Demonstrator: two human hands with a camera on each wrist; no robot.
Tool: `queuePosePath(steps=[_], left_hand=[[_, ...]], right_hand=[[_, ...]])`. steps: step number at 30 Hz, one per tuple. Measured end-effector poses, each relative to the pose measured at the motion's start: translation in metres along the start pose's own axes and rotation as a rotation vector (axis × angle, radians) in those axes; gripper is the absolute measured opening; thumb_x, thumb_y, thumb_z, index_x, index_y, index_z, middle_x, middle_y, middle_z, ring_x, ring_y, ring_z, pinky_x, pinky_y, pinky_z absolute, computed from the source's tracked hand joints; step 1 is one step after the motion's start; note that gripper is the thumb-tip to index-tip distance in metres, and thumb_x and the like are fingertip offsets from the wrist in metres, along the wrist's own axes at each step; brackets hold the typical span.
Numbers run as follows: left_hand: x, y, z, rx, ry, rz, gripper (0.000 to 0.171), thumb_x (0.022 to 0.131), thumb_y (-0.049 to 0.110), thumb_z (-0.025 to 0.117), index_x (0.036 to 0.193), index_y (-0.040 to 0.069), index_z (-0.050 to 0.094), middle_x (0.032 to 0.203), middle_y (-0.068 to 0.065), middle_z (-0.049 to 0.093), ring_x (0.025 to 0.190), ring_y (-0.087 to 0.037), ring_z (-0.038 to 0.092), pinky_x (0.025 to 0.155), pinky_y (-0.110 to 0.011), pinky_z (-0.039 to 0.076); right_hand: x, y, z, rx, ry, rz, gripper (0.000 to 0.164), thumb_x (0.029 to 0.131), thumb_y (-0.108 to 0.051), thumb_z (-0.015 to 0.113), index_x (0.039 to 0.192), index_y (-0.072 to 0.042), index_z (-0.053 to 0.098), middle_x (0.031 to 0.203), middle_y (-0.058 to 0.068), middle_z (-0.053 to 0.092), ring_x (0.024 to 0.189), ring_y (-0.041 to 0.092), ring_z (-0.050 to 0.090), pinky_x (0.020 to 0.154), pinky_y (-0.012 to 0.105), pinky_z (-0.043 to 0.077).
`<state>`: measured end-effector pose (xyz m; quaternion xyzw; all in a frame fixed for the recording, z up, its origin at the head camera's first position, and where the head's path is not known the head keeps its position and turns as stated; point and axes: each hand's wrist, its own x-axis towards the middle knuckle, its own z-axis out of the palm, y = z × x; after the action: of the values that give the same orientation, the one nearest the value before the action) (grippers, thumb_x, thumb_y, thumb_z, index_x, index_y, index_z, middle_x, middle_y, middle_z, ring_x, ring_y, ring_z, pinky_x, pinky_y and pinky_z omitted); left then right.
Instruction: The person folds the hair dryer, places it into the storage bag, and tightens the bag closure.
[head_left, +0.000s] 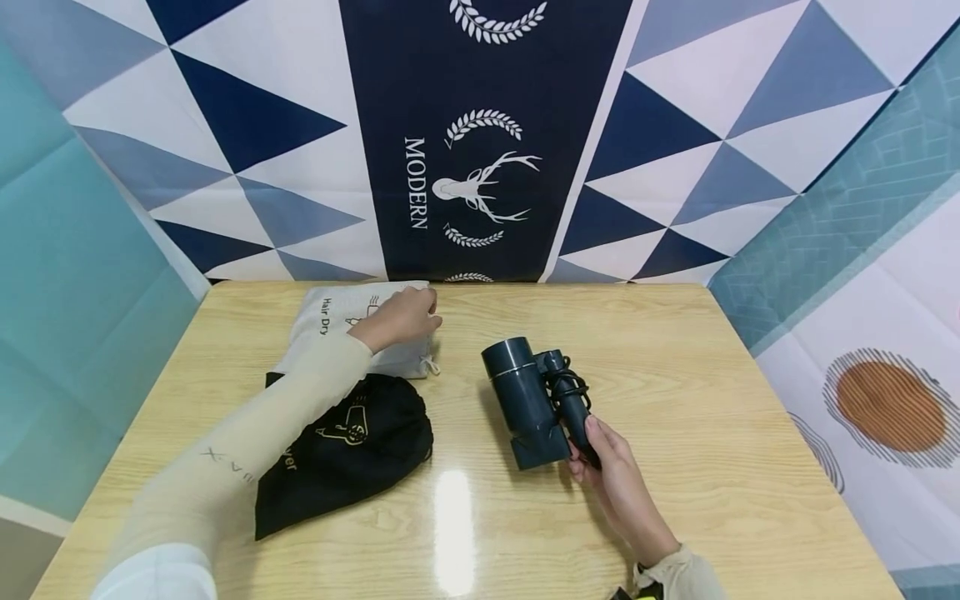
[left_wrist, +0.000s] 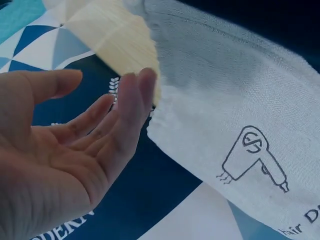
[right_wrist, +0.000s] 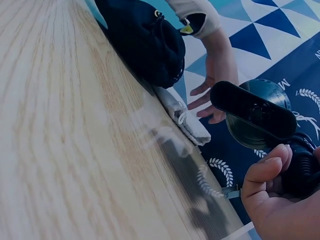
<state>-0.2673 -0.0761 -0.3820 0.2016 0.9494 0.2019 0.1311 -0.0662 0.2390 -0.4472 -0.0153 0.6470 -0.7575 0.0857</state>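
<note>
A dark teal folding hair dryer (head_left: pixel 522 400) is in my right hand (head_left: pixel 618 483), which grips it by the folded handle (head_left: pixel 574 417). Black cord (head_left: pixel 566 383) is wound around that handle. The dryer appears raised off the table in the right wrist view. My left hand (head_left: pixel 402 318) is over the right end of a pale grey drawstring pouch (head_left: pixel 401 362) printed with a hair dryer outline. In the left wrist view, its fingers (left_wrist: pixel 120 130) are loosely bent, thumb apart, with nothing between them. Whether they touch the pouch I cannot tell.
In front of the grey pouch, partly under my left forearm, lies a black drawstring pouch (head_left: pixel 375 467) with a gold dryer print. Both pouches lie on the left half of the wooden table (head_left: pixel 675 350). A patterned cloth (head_left: pixel 480 100) hangs behind the table's far edge.
</note>
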Motion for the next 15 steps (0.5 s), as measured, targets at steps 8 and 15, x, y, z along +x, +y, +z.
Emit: queuePosePath(steps=[8, 15], left_hand=[[0.013, -0.005, 0.010, 0.126, -0.221, -0.185, 0.017, 0.099, 0.020, 0.055, 0.092, 0.006, 0.061, 0.071, -0.007, 0.052, 0.047, -0.016, 0.044, 0.048, -0.031, 0.040], [0.012, -0.019, 0.011, 0.031, -0.281, -0.233, 0.021, 0.101, 0.012, 0.044, 0.086, 0.005, 0.057, 0.070, -0.011, 0.056, 0.052, -0.023, 0.064, 0.051, -0.036, 0.055]], right_hand=[[0.000, -0.002, -0.001, -0.020, 0.017, 0.008, 0.050, 0.110, -0.033, 0.033, 0.126, 0.014, 0.043, 0.080, 0.004, 0.050, 0.063, 0.011, 0.049, 0.057, 0.023, 0.045], [-0.002, -0.004, -0.004, -0.036, 0.053, 0.042, 0.052, 0.110, -0.035, 0.033, 0.126, 0.013, 0.042, 0.080, 0.005, 0.049, 0.063, 0.011, 0.049, 0.057, 0.022, 0.045]])
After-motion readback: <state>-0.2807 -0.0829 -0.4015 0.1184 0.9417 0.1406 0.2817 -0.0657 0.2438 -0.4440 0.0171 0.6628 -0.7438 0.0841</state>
